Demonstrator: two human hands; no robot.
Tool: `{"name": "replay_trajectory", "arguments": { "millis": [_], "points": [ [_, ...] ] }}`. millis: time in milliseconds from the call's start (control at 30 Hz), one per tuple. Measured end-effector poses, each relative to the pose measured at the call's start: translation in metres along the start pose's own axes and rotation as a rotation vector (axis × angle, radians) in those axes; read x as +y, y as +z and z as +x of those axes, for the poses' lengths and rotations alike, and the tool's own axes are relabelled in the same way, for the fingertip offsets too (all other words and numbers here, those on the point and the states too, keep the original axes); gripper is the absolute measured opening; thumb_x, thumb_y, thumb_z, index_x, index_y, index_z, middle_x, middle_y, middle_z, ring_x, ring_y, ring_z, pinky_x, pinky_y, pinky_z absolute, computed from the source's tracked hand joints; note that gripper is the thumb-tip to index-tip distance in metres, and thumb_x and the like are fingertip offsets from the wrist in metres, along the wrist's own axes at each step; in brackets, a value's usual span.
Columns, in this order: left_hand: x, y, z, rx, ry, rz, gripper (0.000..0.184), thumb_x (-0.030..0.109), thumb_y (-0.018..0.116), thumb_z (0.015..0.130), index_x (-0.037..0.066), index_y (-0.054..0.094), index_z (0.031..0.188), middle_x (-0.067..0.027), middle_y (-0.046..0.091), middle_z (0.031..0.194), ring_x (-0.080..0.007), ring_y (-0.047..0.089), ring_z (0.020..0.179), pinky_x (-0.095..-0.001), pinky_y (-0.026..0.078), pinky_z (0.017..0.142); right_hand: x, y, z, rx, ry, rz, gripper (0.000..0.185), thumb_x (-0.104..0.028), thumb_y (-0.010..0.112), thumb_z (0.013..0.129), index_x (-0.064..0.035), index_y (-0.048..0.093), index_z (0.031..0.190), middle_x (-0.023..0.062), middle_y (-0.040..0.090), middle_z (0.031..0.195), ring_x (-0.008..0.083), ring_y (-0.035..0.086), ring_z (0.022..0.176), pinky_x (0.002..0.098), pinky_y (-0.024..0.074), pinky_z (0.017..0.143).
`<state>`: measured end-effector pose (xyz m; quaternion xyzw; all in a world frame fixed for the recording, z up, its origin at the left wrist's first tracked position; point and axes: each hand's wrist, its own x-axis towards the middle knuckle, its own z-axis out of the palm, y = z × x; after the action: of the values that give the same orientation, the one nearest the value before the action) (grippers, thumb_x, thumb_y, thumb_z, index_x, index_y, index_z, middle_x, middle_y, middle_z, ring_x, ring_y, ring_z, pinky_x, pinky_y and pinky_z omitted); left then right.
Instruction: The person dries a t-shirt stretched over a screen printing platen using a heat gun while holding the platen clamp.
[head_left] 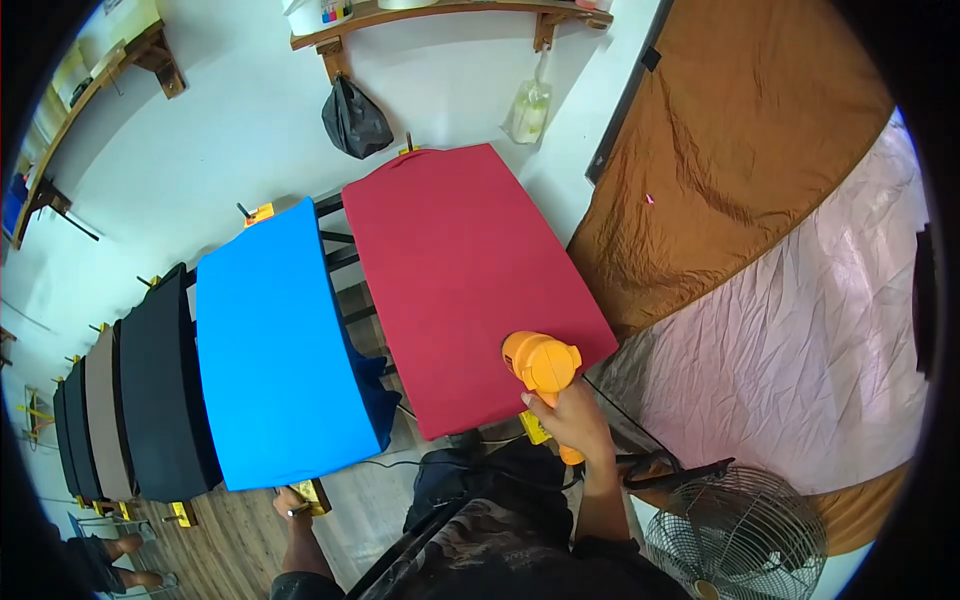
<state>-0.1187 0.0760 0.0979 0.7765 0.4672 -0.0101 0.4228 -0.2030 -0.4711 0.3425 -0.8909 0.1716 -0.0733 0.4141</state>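
An orange heat gun (541,360) is in my right hand (575,418), whose fingers wrap round its handle; its body is over the near right part of a red fabric-covered board (470,270). To the left lies a blue fabric-covered board (275,350). My left hand (290,501) is at the blue board's near edge, beside a yellow-labelled wooden piece (316,496). Its fingers are partly hidden under that edge, so what they hold, if anything, cannot be made out.
Black boards (160,390) and a brown one (103,410) stand further left. A wire fan (740,530) is at the lower right, below hanging brown cloth (740,130). A black cable (420,464) runs near my body. Another person's legs (125,560) show at lower left.
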Motion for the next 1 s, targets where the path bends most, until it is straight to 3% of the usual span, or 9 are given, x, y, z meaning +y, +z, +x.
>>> {"name": "replay_trajectory", "arguments": {
  "millis": [367, 433, 600, 767, 1000],
  "points": [
    [-0.003, 0.0, -0.003, -0.027, 0.043, -0.133, 0.06, 0.049, 0.055, 0.087, -0.011, 0.063, 0.091, -0.0161, 0.066, 0.088, -0.0268, 0.059, 0.076, -0.0416, 0.045, 0.068, 0.012, -0.002, 0.009, -0.032, 0.02, 0.084, 0.023, -0.021, 0.062, 0.084, -0.0003, 0.06, 0.095, 0.0195, 0.064, 0.082, 0.0371, 0.063, 0.079, 0.0421, 0.0484, 0.069],
    [0.007, 0.0, -0.015, -0.007, 0.079, -0.152, 0.055, 0.044, 0.055, 0.088, -0.011, 0.06, 0.082, -0.0137, 0.062, 0.08, -0.0236, 0.053, 0.07, -0.0418, 0.043, 0.064, 0.013, -0.003, 0.009, -0.057, 0.045, 0.099, 0.025, -0.021, 0.063, 0.084, 0.0004, 0.06, 0.095, 0.0195, 0.064, 0.082, 0.0377, 0.063, 0.08, 0.0421, 0.0485, 0.069],
    [-0.02, 0.004, 0.013, -0.003, 0.106, -0.18, 0.058, 0.044, 0.055, 0.09, -0.011, 0.054, 0.073, -0.0115, 0.057, 0.07, -0.0208, 0.046, 0.065, -0.0423, 0.04, 0.061, 0.019, 0.001, 0.015, -0.022, -0.008, 0.054, 0.028, -0.02, 0.064, 0.083, 0.001, 0.06, 0.1, 0.0189, 0.064, 0.087, 0.0366, 0.063, 0.083, 0.0406, 0.0487, 0.072],
    [-0.001, 0.004, -0.008, 0.03, 0.07, -0.178, 0.054, 0.041, 0.054, 0.091, -0.011, 0.054, 0.077, -0.0117, 0.057, 0.071, -0.0214, 0.046, 0.068, -0.041, 0.04, 0.063, 0.013, -0.001, 0.019, -0.078, 0.07, 0.09, 0.031, -0.017, 0.066, 0.083, 0.0016, 0.058, 0.108, 0.0177, 0.064, 0.091, 0.034, 0.063, 0.085, 0.0393, 0.0483, 0.076],
    [0.016, -0.001, -0.028, 0.065, 0.068, -0.031, 0.05, 0.039, 0.053, 0.089, -0.011, 0.058, 0.088, -0.0157, 0.062, 0.083, -0.0245, 0.052, 0.074, -0.0406, 0.042, 0.07, 0.018, 0.003, 0.027, -0.105, 0.064, 0.093, 0.028, -0.015, 0.066, 0.085, 0.0013, 0.058, 0.106, 0.0087, 0.06, 0.075, 0.0177, 0.06, 0.061, 0.0309, 0.0469, 0.055]
  ]
}}
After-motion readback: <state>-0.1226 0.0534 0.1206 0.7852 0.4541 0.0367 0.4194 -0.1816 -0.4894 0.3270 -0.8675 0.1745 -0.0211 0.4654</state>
